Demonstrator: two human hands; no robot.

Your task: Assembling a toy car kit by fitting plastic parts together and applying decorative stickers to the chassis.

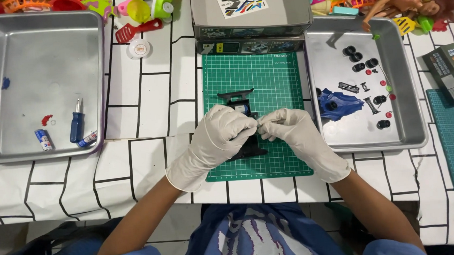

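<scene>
Both my hands wear white gloves over a green cutting mat (273, 78). My left hand (220, 138) grips a black toy car chassis (245, 122) that lies on the mat, its rear wing sticking out beyond my fingers. My right hand (294, 134) pinches a small dark part at the chassis side, where the fingertips of both hands meet. The part itself is mostly hidden by my fingers.
A metal tray (416, 133) on the right holds a blue car body (337, 105), black wheels (358, 58) and small parts. On the left, another tray (10, 149) holds a blue screwdriver (76, 125) and batteries (44, 139). A grey box (249, 12) stands behind the mat; plastic toys line the back edge.
</scene>
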